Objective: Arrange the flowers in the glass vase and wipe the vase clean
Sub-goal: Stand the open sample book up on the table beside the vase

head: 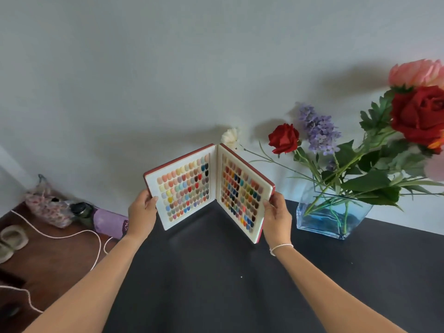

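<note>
Standing an open swatch book (208,189) upright on the black table (240,284), with neither hand on the flower work.

Left hand (141,212) and right hand (276,218) each curl fingers round an outer cover edge. The flowers (360,150) already sit in the glass vase (332,216), near the book on its right. Arranging looks done; wiping seems next, which calls for releasing the book and finding a cloth, none visible.

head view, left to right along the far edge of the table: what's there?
Floral fabric bag → purple folded umbrella → left hand → open red-covered colour swatch book → right hand → blue-tinted square glass vase.
</note>
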`<state>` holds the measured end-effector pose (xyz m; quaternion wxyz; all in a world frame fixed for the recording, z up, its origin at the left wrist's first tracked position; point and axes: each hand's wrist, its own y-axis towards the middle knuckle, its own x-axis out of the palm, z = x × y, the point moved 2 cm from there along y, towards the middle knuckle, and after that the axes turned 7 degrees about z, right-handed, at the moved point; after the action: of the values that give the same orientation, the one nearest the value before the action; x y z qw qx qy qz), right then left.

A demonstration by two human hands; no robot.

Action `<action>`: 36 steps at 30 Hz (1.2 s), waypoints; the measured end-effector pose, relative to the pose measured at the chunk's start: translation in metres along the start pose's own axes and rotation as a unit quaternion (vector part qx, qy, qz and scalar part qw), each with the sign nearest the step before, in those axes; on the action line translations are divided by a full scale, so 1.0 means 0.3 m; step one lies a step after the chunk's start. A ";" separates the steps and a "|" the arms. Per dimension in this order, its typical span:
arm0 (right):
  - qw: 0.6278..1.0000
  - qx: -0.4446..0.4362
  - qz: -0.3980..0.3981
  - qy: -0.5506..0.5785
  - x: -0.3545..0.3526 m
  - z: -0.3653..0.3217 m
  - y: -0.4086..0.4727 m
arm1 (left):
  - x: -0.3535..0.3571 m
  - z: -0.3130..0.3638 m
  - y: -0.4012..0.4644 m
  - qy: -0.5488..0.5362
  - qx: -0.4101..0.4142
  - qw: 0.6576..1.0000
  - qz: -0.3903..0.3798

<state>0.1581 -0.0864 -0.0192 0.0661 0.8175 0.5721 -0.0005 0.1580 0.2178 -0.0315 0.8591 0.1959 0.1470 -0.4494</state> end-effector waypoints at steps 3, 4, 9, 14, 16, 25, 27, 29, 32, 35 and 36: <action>1.000 0.008 -0.007 0.001 0.072 0.007 0.019 | 0.002 -0.024 0.049 -0.003 -0.010 1.000 0.001; 1.000 0.010 -0.011 -0.002 0.094 0.010 0.025 | 0.004 -0.031 0.064 -0.005 -0.016 1.000 0.001; 1.000 0.019 -0.008 -0.016 0.157 0.026 0.059 | 0.032 -0.058 0.128 -0.011 -0.028 1.000 0.000; 0.999 0.019 0.007 -0.027 0.158 0.050 0.092 | 0.059 -0.093 0.171 -0.009 -0.033 0.999 -0.005; 0.999 0.018 0.008 -0.026 0.160 0.054 0.106 | 0.066 -0.096 0.191 -0.009 -0.030 0.999 -0.012; 0.998 0.003 0.002 -0.060 0.168 0.074 0.125 | 0.074 -0.103 0.230 -0.011 -0.035 0.999 -0.035; 0.998 0.004 0.000 -0.069 0.168 0.073 0.124 | 0.075 -0.102 0.230 -0.009 -0.038 0.999 -0.036; 0.997 0.005 -0.003 -0.079 0.168 0.070 0.120 | 0.076 -0.103 0.227 -0.006 -0.042 0.998 -0.035; 0.995 0.010 -0.007 -0.094 0.162 0.070 0.112 | 0.079 -0.106 0.220 0.002 -0.049 0.998 -0.033; 0.995 0.017 -0.005 -0.101 0.134 0.077 0.098 | 0.074 -0.118 0.198 0.014 -0.072 0.997 -0.018; 0.994 0.023 -0.004 -0.107 0.120 0.083 0.093 | 0.070 -0.125 0.186 0.017 -0.086 0.996 -0.009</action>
<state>0.1985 -0.0646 -0.0436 0.1084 0.8118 0.5648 -0.1010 0.2130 0.2495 -0.0620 0.8662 0.1272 0.2014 -0.4393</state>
